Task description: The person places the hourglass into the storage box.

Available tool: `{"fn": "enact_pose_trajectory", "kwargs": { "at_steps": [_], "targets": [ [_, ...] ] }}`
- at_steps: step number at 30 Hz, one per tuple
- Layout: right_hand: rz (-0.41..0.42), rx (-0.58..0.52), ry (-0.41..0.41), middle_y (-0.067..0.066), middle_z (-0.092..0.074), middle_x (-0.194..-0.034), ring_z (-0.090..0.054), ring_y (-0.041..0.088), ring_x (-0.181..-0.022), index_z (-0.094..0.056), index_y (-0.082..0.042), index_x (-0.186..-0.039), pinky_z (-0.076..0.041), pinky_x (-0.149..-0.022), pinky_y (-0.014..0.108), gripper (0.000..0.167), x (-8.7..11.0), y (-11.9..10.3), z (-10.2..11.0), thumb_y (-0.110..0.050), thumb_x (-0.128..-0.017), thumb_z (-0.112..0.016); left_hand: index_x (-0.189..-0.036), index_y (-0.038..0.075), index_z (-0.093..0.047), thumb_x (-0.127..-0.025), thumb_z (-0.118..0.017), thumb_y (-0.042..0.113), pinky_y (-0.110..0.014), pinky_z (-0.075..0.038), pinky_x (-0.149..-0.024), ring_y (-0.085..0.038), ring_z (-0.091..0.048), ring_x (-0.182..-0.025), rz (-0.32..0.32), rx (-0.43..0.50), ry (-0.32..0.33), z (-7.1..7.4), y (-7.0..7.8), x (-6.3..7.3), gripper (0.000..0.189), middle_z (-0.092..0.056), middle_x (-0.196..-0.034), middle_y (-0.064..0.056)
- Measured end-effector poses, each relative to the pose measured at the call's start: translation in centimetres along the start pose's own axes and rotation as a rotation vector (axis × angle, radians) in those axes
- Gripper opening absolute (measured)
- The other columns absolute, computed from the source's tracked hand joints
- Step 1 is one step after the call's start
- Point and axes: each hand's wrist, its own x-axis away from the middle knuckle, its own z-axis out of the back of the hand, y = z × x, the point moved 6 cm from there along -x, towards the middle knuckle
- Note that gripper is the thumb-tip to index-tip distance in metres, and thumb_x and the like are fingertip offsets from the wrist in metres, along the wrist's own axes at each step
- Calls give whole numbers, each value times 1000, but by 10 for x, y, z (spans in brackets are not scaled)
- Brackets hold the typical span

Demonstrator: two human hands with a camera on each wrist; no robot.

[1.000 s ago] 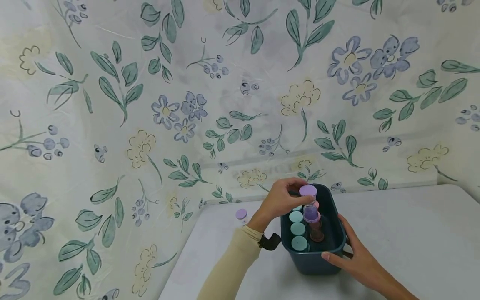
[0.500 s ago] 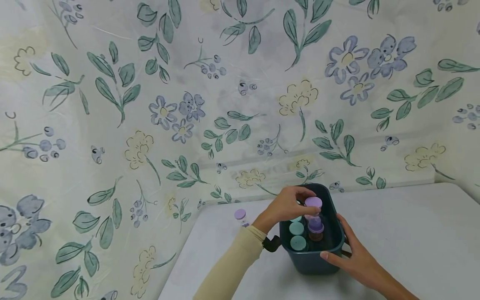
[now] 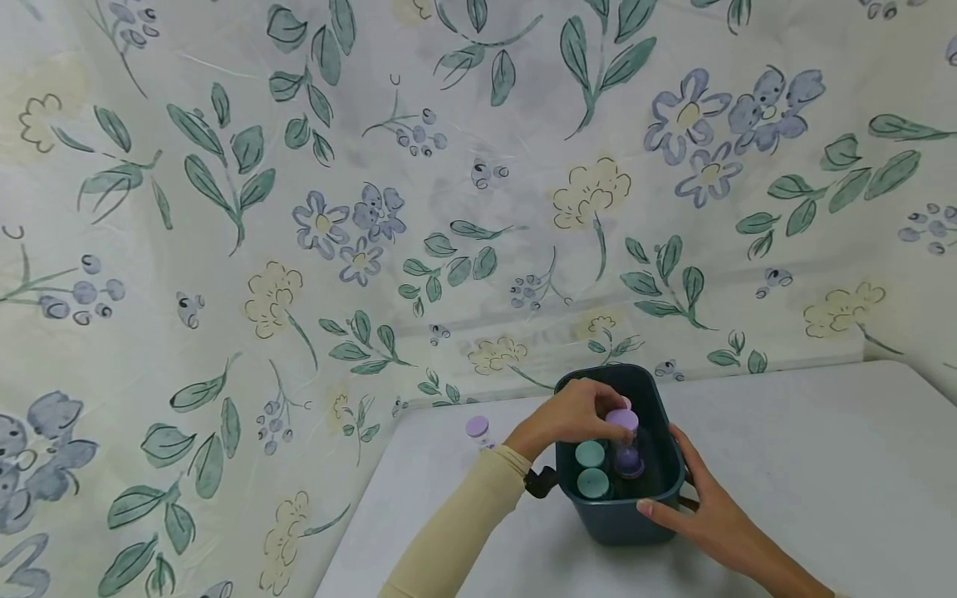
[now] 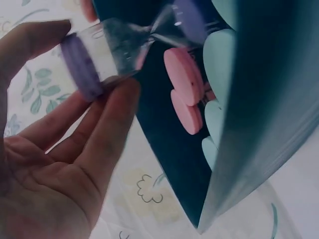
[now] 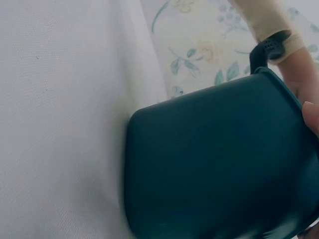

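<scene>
My left hand [image 3: 571,413] reaches over the dark teal bin [image 3: 626,525] and pinches a purple-capped sand timer [image 3: 622,421] by its upper cap. In the left wrist view the timer's clear waist shows, and its lower purple cap [image 4: 190,21] is inside the bin. Thumb and fingertips sit at the upper cap's edge. Mint-capped sand timers [image 3: 593,483] stand in a row along the bin's left wall, partly behind my left hand. Pink caps [image 4: 184,75] lie beside them in the left wrist view. My right hand [image 3: 714,515] grips the bin's right side, thumb over the rim.
Another purple-capped sand timer [image 3: 477,428] stands on the white table [image 3: 807,448], left of the bin and partly behind my left sleeve. A floral cloth [image 3: 449,191] hangs behind the table. A black device [image 3: 540,482] sits on my left wrist.
My left hand has lowered the purple-capped timer deeper into the bin, shifting slightly toward the near end. My right hand keeps its grip on the bin.
</scene>
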Motion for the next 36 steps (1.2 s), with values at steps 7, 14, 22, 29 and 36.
{"fn": "enact_pose_trajectory", "kwargs": {
  "at_steps": [7,14,22,29,36],
  "targets": [
    [-5,6,2,26,0,-173,-21,61,-151,15,-35,-164,-45,-109,67,113,0,1,0,-46,-93,-73,-115,11,-76,-83,-88,30,-13,-56,-75,-2,-63,-81,22,-97,-53,-9,-3,-3,39,-75,-97,5],
    [-8,24,8,26,1,-173,-21,61,-151,15,-35,-164,-45,-109,66,114,0,0,0,-48,-92,-73,-113,11,-78,-84,-87,27,-12,-56,-75,-1,-64,-78,14,-196,-73,-19,-2,-1,35,-77,-97,2],
    [-9,21,10,26,-1,-173,-21,61,-151,15,-36,-164,-46,-109,66,114,1,0,-1,-48,-92,-73,-114,17,-79,-85,-86,37,-10,-53,-67,2,-62,-75,-5,-358,-78,-30,-1,2,37,-77,-93,8],
    [-12,21,10,26,0,-173,-19,61,-151,15,-36,-164,-45,-110,67,114,0,0,-2,-48,-92,-73,-111,17,-79,-86,-85,37,-11,-51,-66,1,-60,-73,-23,-401,-62,-36,0,3,33,-76,-90,8],
    [-2,17,11,27,0,-173,-20,60,-151,15,-37,-164,-46,-110,65,114,0,0,0,-47,-92,-73,-110,17,-78,-86,-84,40,-11,-50,-63,1,-59,-72,-38,-450,-53,-37,4,4,33,-75,-89,8]
  ]
}}
